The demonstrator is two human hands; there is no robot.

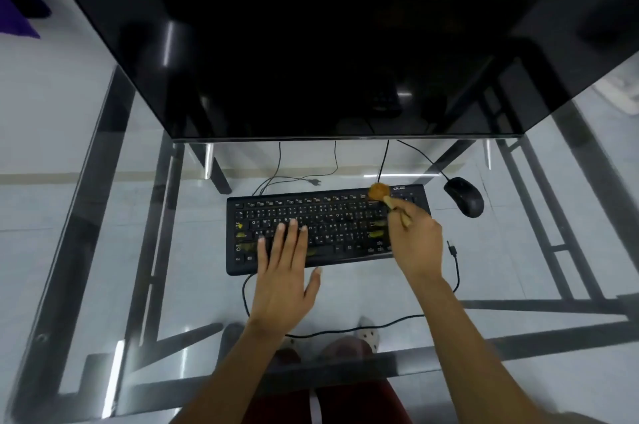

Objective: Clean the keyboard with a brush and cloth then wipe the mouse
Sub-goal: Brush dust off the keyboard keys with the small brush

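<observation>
A black keyboard (332,216) lies on the glass table, some keys marked yellow. My left hand (285,271) rests flat on its lower left keys with straight fingers. My right hand (415,243) grips the handle of a small brush (378,192) whose brown bristles touch the keyboard's top right corner. A black wired mouse (464,196) sits just right of the keyboard. No cloth is in view.
A large dark monitor (311,43) hangs over the far half of the table. Cables (456,271) trail across the glass table (103,250), one with a loose plug end near my right wrist. Black frame bars and the floor show through the glass.
</observation>
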